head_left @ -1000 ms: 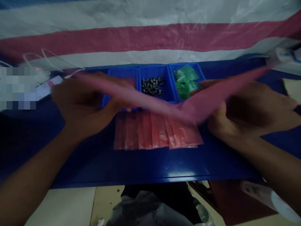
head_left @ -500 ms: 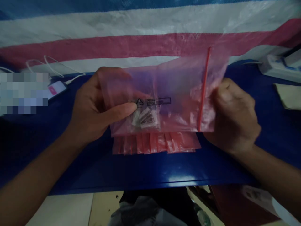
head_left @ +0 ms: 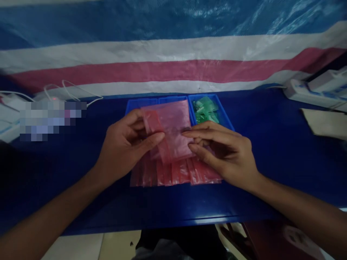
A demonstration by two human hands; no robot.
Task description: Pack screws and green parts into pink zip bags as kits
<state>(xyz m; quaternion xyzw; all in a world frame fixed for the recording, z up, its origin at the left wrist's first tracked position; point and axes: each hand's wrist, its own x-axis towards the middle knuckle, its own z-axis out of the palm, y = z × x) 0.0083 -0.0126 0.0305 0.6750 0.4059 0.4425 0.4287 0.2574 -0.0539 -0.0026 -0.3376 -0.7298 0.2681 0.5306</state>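
A pink translucent plastic bag (head_left: 176,124), folded over into a smaller shape, is held up above the table. My left hand (head_left: 127,141) pinches its left side, thumb in front and fingers behind. At the bag's right edge is my right hand (head_left: 222,151), its thumb and fingers closed around the edge. Below the held bag, several more pink bags (head_left: 179,173) lie overlapping in a row. What is inside the held bag cannot be made out now.
Blue trays (head_left: 141,103) stand behind the bags; the right one holds green packets (head_left: 206,110). White power strips (head_left: 303,92) with cables sit at the back corners. A pale flat item (head_left: 322,122) lies at the right. A striped sheet (head_left: 173,72) hangs behind.
The bag, spread wide before, is now folded to a smaller size. My right hand has moved left, closer to my left hand. The blue trays have come into view behind the bag.
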